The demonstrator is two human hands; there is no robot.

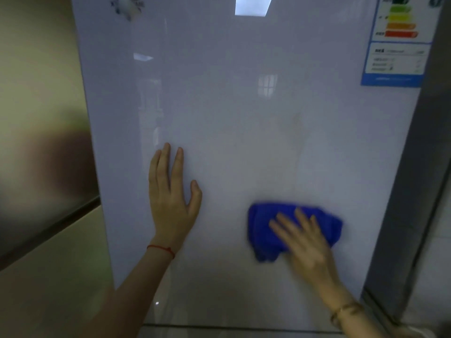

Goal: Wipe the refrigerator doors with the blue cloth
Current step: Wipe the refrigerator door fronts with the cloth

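A glossy white refrigerator door (239, 113) fills most of the view. The blue cloth (266, 228) is bunched flat against the door's lower right area. My right hand (307, 242) presses on the cloth with fingers spread; the hand is blurred. My left hand (170, 193) rests flat on the door to the left of the cloth, fingers apart, holding nothing. A red string circles the left wrist, and a bracelet sits on the right wrist.
An energy label sticker (397, 40) is stuck at the door's top right. A small magnet (128, 6) sits at the top left. A beige wall or cabinet (41, 167) stands left of the fridge. The door's bottom edge (244, 326) runs below the hands.
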